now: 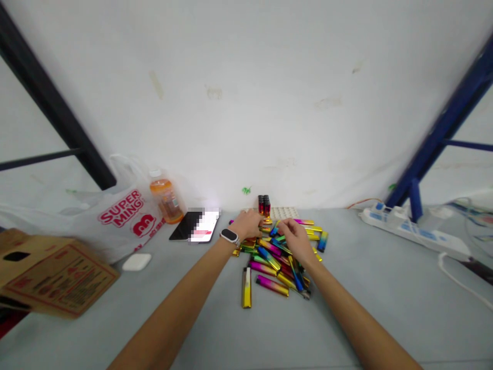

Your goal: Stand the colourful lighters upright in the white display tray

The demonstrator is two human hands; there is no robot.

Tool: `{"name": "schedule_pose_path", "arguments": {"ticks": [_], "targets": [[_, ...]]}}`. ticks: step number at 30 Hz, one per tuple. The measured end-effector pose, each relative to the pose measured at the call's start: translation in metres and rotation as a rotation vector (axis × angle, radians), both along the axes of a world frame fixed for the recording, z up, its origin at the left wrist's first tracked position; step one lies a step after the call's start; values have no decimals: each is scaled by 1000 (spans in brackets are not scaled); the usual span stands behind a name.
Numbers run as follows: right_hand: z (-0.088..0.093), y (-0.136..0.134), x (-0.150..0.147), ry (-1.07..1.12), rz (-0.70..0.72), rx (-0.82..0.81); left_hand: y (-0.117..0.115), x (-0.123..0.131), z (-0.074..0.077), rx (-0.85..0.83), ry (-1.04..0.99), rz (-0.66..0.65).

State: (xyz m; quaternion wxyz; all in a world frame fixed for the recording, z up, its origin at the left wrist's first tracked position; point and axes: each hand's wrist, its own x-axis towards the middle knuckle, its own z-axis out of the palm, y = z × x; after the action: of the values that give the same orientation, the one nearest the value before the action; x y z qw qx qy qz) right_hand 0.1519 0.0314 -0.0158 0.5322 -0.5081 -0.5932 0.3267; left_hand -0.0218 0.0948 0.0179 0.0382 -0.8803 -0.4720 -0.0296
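Head view, heap: from where I stand, loose shiny lighters (268, 258) in yellow, pink, blue and green lie across one another on the grey table (215, 329), between and in front of the hands.
Left hand: the hand with the wristband (230, 236), this left hand (249, 224), reaches to the heap's far left edge; its fingers point forward, and I can't tell whether they pinch anything.
Right hand: the right hand (295, 237) is over the heap's right side, fingers curled and close together; whatever may be between them is hidden.
Upright group: a small block of red, black-topped pieces (264, 205) stands by the wall, just beyond the left hand.
Progress: I'd judge only that small block set in order; most lighters lie loose, one yellow lighter (247, 288) apart at the near edge.
Dotted sheet: a pale sheet (285, 212) with rows of round marks lies behind the heap; holes or bumps, I can't say.
Bottle: the bottle (166, 200) looks filled with orange liquid, its white cap on.
Bag: the printed plastic bag (88, 231) stands behind the carton; its contents don't show.
Carton: the brown carton (57, 282) has a dark hand-hole; its inside is hidden.
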Motion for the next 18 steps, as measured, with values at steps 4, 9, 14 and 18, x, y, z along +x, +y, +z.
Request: {"name": "schedule_pose_path", "arguments": {"ticks": [4, 9, 14, 18], "targets": [[-2, 2, 3, 10, 13, 8, 0, 4, -1, 31, 27, -21], [0, 2, 7, 33, 26, 40, -2, -3, -5, 78, -135, -73], [3, -3, 6, 69, 29, 61, -19, -5, 2, -21, -608, -131], [4, -7, 2, 91, 41, 84, -39, -2, 1, -85, -867, -154]]}}
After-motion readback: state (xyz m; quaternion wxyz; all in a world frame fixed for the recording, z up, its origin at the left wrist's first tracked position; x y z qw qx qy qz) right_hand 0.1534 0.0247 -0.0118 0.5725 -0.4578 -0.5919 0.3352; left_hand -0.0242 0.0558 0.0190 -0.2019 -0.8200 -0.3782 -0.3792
